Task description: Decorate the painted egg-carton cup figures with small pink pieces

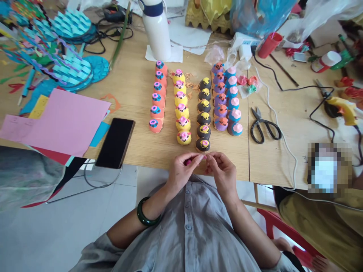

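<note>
Both my hands meet at the near table edge. My left hand [183, 169] is curled, with a small pink lump of clay [188, 162] showing between its fingers. My right hand [221, 170] pinches its fingertips together right beside the left, touching the same small piece as far as I can tell. Just beyond them stand rows of painted cup figures: an orange row [157, 99], a yellow row [181, 107], a black row [203, 115], a purple row [219, 100] and a blue row [233, 102], each topped with a small flower.
A black phone [115, 142] lies left of my hands, beside pink paper sheets [66, 121]. Black scissors [262, 126] and a yellow glue gun [342, 107] with cables lie to the right. A white bottle [157, 28] stands at the back. Another person sits at the lower right.
</note>
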### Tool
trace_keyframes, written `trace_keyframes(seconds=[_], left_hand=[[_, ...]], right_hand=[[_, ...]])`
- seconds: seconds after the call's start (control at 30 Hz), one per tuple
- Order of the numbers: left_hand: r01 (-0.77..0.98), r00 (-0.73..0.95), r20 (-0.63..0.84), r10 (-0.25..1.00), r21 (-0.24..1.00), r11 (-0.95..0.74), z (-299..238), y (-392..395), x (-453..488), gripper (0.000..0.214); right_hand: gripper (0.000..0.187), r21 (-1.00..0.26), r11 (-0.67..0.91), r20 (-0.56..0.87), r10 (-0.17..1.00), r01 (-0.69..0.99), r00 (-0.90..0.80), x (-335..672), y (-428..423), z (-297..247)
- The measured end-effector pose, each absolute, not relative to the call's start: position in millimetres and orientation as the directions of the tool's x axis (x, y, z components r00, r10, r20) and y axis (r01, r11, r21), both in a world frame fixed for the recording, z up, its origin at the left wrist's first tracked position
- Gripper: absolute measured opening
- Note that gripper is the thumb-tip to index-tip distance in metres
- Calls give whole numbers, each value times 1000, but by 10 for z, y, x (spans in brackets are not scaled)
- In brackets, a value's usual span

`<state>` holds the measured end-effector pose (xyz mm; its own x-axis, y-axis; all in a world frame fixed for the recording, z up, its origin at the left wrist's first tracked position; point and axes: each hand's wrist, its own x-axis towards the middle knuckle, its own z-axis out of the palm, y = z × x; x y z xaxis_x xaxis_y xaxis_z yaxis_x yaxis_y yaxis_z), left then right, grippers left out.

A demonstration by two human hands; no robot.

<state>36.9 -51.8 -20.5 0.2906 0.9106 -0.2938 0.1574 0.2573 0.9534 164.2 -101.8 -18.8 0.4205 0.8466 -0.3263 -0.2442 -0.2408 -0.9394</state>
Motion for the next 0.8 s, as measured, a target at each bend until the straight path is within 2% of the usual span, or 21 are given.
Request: trace_keyframes(seconds=[0.1,0.3,0.6,0.8], left_hand=[[132,276,-335,901,942,309,-181,-507,363,29],[117,282,-380,881,925,362,-135,-512,344,27],[109,337,-352,873,936,335,-243,-506,328,27],[129,355,-313,881,950,285,-247,-505,314,24]], right_hand=[[31,-946,-243,-313,853,-213,418,1613,-1022,-189],[24,-971,-237,-203,849,10,489,1579,-1070,-233],[28,-941,-267,-333,832,-207,444,1615,-1035,-203],[25,-947,-257,-318,843,-194,435,1605,-1047,-204]])
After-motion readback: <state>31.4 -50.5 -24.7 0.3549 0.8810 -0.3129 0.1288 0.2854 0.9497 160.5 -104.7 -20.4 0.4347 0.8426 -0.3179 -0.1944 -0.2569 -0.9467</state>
